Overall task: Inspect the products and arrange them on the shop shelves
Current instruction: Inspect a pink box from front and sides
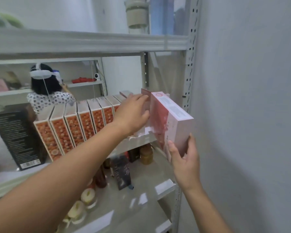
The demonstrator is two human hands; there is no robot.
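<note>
My right hand [185, 158] grips the lower end of the tall pink cardboard carton [173, 121], tilted over the grey metal shelf's [141, 142] front edge beside the perforated upright [190, 64], left hand [133, 113] spread flat-fingered against the end of the row of orange-patterned boxes [74, 128].

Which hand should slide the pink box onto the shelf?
The right hand, probably. It grips the pink box by its near end, while the left hand reaches over the row of boxes on the shelf.
</note>
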